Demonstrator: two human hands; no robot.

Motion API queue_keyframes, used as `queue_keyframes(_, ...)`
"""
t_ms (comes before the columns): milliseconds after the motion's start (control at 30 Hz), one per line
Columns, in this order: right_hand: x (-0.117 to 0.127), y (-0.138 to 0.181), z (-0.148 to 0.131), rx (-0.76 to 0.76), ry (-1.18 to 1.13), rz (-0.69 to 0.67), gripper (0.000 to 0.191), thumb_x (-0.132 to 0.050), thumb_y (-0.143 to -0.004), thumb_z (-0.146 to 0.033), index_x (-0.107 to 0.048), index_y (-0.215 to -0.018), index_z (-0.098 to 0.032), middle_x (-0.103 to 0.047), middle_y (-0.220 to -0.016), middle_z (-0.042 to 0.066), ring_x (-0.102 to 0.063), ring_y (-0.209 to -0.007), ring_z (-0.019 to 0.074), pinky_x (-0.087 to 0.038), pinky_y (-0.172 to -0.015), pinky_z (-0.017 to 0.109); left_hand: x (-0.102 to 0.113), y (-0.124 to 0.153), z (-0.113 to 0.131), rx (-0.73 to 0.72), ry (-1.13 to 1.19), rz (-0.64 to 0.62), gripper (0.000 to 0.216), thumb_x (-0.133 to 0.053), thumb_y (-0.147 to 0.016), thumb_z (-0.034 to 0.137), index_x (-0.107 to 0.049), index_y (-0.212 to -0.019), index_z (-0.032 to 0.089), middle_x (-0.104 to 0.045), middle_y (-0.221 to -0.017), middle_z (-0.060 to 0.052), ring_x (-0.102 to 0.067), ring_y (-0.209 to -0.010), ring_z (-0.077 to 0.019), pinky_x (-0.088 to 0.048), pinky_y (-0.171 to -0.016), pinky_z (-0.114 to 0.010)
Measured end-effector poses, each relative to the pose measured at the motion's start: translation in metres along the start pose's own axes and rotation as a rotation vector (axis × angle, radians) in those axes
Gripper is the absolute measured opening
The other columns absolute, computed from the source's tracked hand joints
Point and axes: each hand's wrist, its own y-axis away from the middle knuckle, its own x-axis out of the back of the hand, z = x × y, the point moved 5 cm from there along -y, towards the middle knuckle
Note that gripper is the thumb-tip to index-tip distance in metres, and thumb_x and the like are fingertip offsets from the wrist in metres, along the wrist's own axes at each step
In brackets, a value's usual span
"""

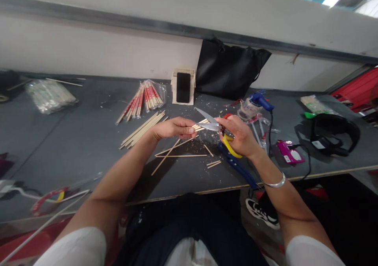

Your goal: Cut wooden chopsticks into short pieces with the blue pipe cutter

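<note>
My left hand (178, 128) is closed on a few short wooden sticks (203, 124), their ends poking out to the right. In my right hand (239, 134) is a pair of scissors (209, 126) with yellow and red handles. Its blades are parted and lie close around the sticks; whether they touch is unclear. Below the hands, several loose sticks (181, 156) cross one another on the grey table. Short cut pieces (214, 164) lie to their right, among pale crumbs. A neat pile of long sticks (141, 130) rests beside my left wrist.
Red-wrapped chopsticks (152, 95) lie beyond the pile. A phone (183, 87) leans near a black bag (230, 69) at the wall. Blue-handled pliers (238, 165), a blue glue gun (261, 100), a pink box (290, 152) and black headphones (335, 134) occupy the right side.
</note>
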Motion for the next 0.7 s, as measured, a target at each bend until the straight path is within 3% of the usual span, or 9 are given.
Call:
queue_keyframes(433,-0.001,-0.002,-0.008,0.05,-0.02,-0.095,0.071,-0.057,-0.085,-0.01,-0.044,-0.151,-0.035,-0.059,-0.098,0.004,-0.055,-0.093,0.0241,-0.05,-0.084,0.04,-0.007,0.003,-0.007,0.088,0.056,-0.157,0.043,-0.07,-0.088,0.057,-0.068,-0.077,0.015,-0.041,-0.051,0.005,-0.034,-0.047,-0.0079,-0.029,-0.043,-0.021)
queue_keyframes(700,0.0,-0.003,-0.011,0.074,-0.051,-0.161,0.067,-0.057,-0.087,-0.012,-0.046,-0.149,-0.033,-0.059,-0.099,0.005,-0.053,-0.093,0.0246,-0.049,-0.085,0.042,-0.007,0.002,-0.01,0.158,0.017,-0.195,0.048,-0.071,-0.085,0.061,-0.07,-0.076,0.013,-0.05,-0.054,0.001,-0.041,-0.049,-0.0092,-0.034,-0.044,-0.02)
